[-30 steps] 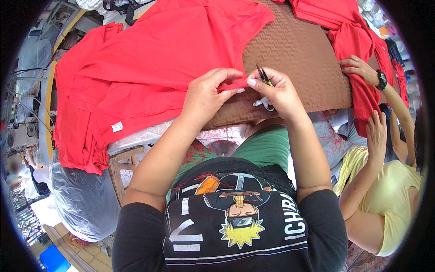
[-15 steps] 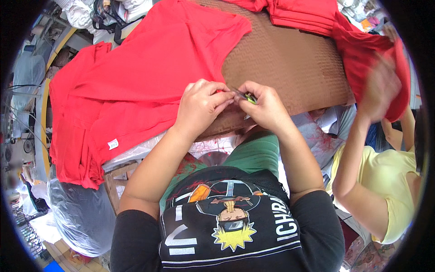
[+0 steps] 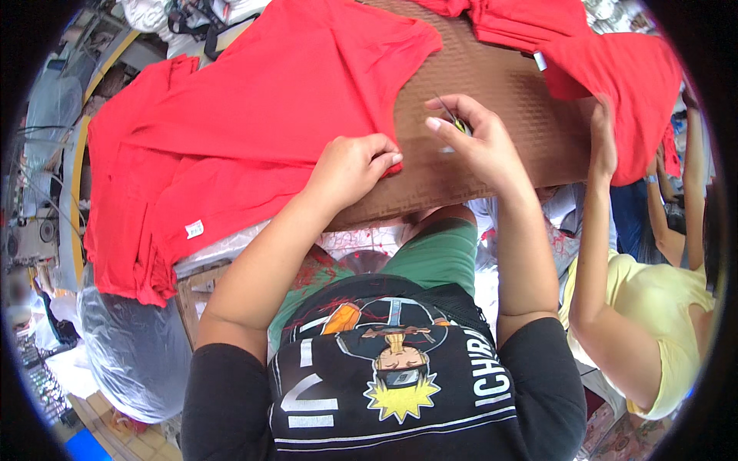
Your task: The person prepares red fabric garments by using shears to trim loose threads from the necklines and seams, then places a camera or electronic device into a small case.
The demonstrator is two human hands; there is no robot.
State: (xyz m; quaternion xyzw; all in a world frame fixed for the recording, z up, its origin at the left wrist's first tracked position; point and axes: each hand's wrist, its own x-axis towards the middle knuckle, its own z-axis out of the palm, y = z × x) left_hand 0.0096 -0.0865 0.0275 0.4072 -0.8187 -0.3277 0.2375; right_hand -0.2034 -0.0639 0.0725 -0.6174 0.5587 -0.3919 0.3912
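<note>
Nearest, left hand (image 3: 350, 165) lies fisted on the hem of the red shirt (image 3: 254, 123), pinning it to the brown table (image 3: 492, 100). Shirt spreads up-left from it. Right hand (image 3: 473, 138), just apart to the rt, pinches small snips (image 3: 453, 119).

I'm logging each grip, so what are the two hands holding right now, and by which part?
The left hand presses the red garment at its edge. The right hand pinches small thread snips around the handle; only the tip shows.
</note>
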